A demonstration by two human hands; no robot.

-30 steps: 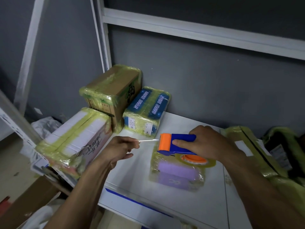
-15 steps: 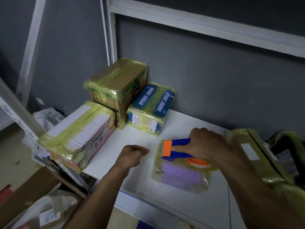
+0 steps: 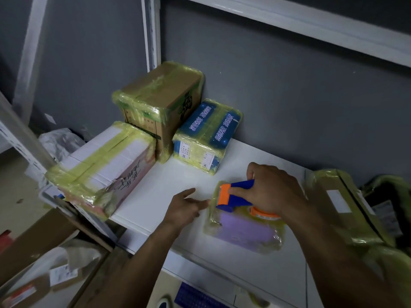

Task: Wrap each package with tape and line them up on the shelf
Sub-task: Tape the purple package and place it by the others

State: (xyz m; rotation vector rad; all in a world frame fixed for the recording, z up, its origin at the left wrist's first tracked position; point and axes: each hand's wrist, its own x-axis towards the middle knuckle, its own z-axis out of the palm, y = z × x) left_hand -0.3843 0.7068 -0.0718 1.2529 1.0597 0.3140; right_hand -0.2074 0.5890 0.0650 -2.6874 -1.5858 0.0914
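- the right hand (image 3: 273, 192) curls its fingers and thumb round a blue-and-orange plastic tape dispenser (image 3: 233, 194), which rests on the far end of a flat purple package wrapped in clear yellowish tape (image 3: 242, 232).
- the left hand (image 3: 184, 207) holds nothing. Its fingers are loosely stretched towards the package's left edge, just beside it (contact is not clear).
- that package lies on the white shelf board (image 3: 173, 181), near its front edge and apart from the others.
- at the back left sit three taped packages: a brown cardboard box (image 3: 160, 101), a blue printed box (image 3: 206, 134) just right of it, and a white-and-pink box (image 3: 104, 165) in front of the brown one.
- a larger yellowish-wrapped brown parcel (image 3: 342, 207) lies to the right.
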